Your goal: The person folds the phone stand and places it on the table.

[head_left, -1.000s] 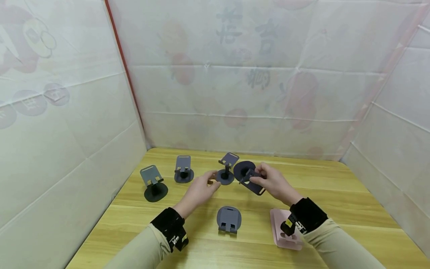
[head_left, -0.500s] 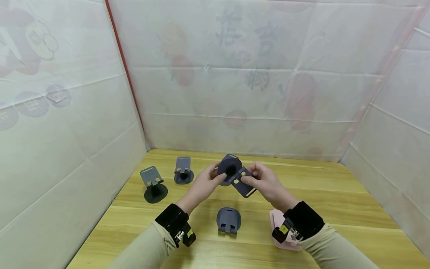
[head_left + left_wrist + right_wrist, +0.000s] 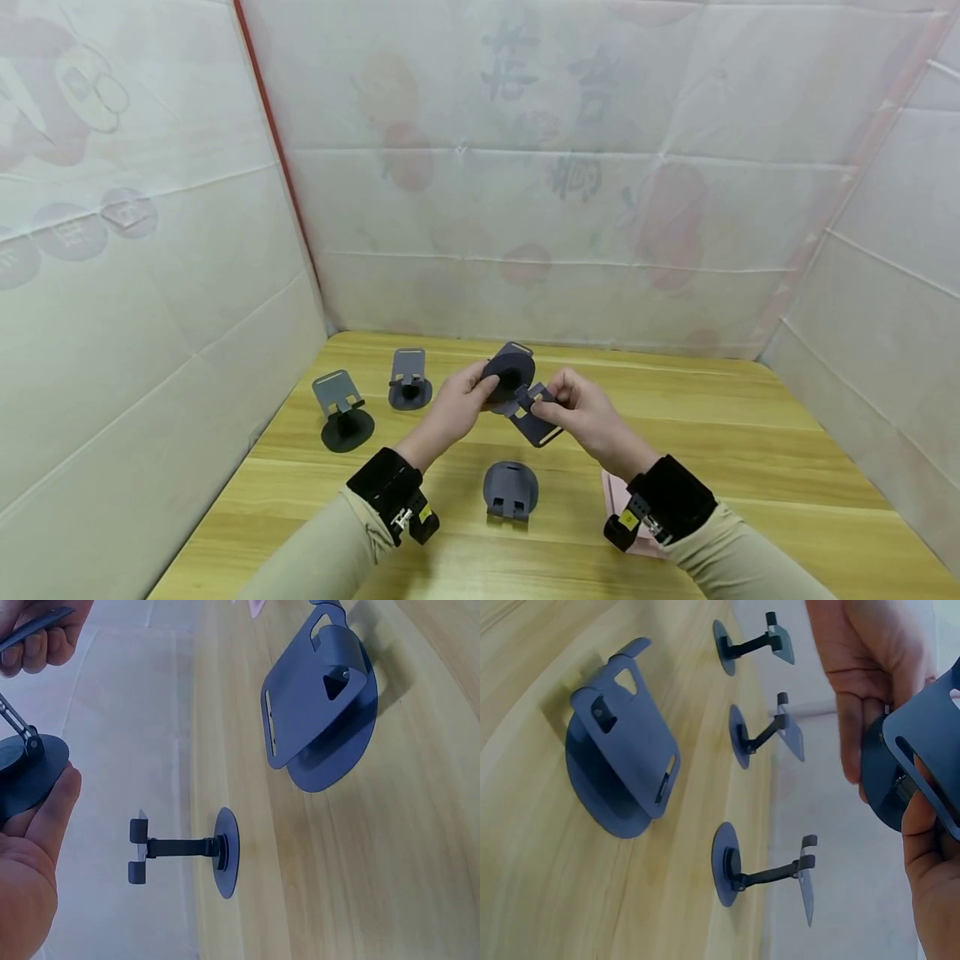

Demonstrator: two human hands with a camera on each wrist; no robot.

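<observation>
At the centre of the head view, above the table (image 3: 750, 433), a dark phone stand (image 3: 517, 392) is held up. Its round base is gripped by the left hand (image 3: 457, 408) with curled fingers — its plate is pinched by the right hand (image 3: 581, 412).

A pale wooden table (image 3: 750, 433) fills the floor of a booth walled with thin white sheeting (image 3: 525, 167). Faded red fruit and dark characters show through it at twelve o'clock, too blurred to read. A red seam (image 3: 273, 150) climbs the corner at eleven o'clock. Light is soft, even.
</observation>
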